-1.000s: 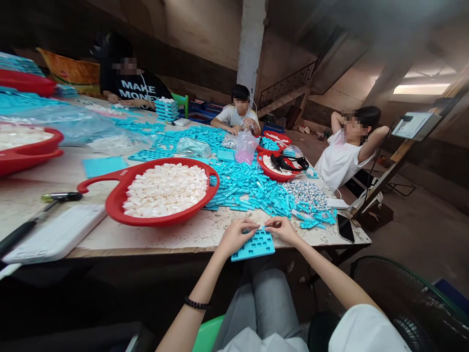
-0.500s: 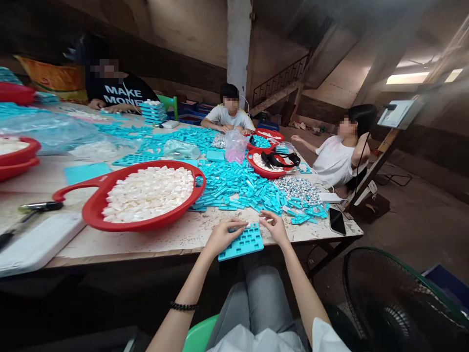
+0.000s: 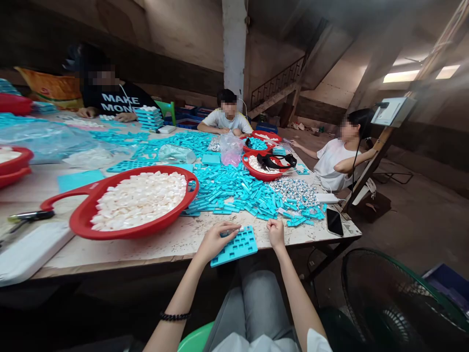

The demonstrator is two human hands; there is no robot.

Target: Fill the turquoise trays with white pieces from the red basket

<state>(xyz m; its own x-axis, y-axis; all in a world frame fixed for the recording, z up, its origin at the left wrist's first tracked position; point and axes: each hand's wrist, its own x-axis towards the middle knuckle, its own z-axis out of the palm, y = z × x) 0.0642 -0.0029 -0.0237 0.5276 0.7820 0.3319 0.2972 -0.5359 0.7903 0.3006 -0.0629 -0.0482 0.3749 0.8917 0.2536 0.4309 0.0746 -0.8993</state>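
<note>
A blue tray with rows of square slots [image 3: 238, 246] lies tilted at the table's front edge. My left hand [image 3: 219, 240] grips its left side, fingers bent over the upper part. Close to those fingertips, at the tray's top edge, sits a small white piece [image 3: 241, 229]. Just right of the tray and apart from it, my right hand [image 3: 276, 233] is closed in a fist; whatever it may hold is hidden. A heap of loose blue strips [image 3: 234, 188] spreads beyond both hands.
On the left stands a red basket [image 3: 134, 235] full of white pieces. A phone [image 3: 334, 222] lies near the right corner, by a pile of small dotted pieces [image 3: 293, 190]. A fan [image 3: 392, 298] stands at lower right. Several co-workers sit around the table.
My right hand has drawn away from the tray to the right and closed into a fist. My left hand stays on the tray. The view has shifted slightly.
</note>
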